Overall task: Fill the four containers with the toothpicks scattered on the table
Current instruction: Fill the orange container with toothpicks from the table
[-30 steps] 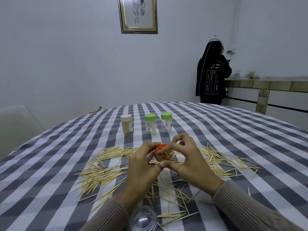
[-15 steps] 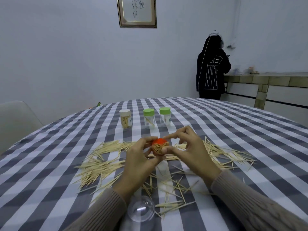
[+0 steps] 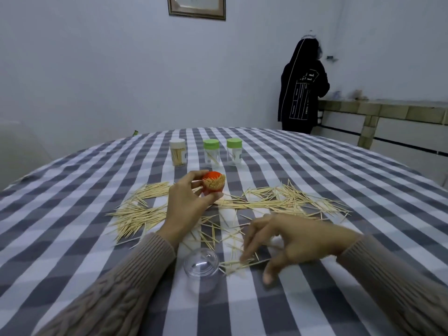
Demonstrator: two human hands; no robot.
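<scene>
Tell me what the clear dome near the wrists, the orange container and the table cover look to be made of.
The clear dome: seemingly glossy transparent plastic, since highlights glint on it and the checks show through. The orange container, held in the left hand: likely opaque, smooth plastic, evenly coloured, packed with pale, wood-like toothpicks. The table cover: woven-looking matte fabric, grey-and-white check, no glare.
</scene>
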